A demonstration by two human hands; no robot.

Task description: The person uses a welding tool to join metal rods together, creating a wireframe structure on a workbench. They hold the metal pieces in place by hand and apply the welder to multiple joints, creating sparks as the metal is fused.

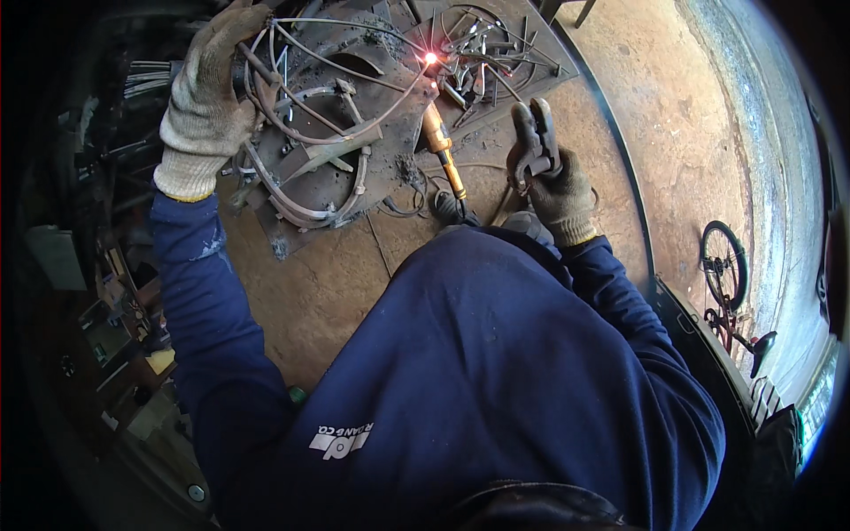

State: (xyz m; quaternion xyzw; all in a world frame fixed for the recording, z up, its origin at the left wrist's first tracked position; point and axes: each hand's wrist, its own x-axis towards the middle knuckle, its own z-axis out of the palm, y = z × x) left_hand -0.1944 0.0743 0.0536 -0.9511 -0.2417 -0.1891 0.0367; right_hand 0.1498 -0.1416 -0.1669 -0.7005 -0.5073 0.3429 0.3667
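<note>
My left hand (208,102), in a pale, dirty work glove, is at the upper left, its fingers closed on a round frame of bent metal rods (323,137). The frame tilts over a metal worktable. A spot on its far right edge glows bright red-white (430,58). My right hand (564,199), gloved too, grips a dark pliers-like tool (535,142) with two rounded jaws pointing away from me. A thin rod reaches from near its jaws toward the glow. Between the hands is an orange-gold handled tool (436,131) with a cable, its tip just below the glow.
Loose rods and metal scraps (491,57) pile on the far right of the worktable (398,115). Another curved metal piece (305,208) is under the frame. Cluttered shelves (115,292) stand at left. A bicycle (726,274) is at right, beyond a dark metal edge (633,190).
</note>
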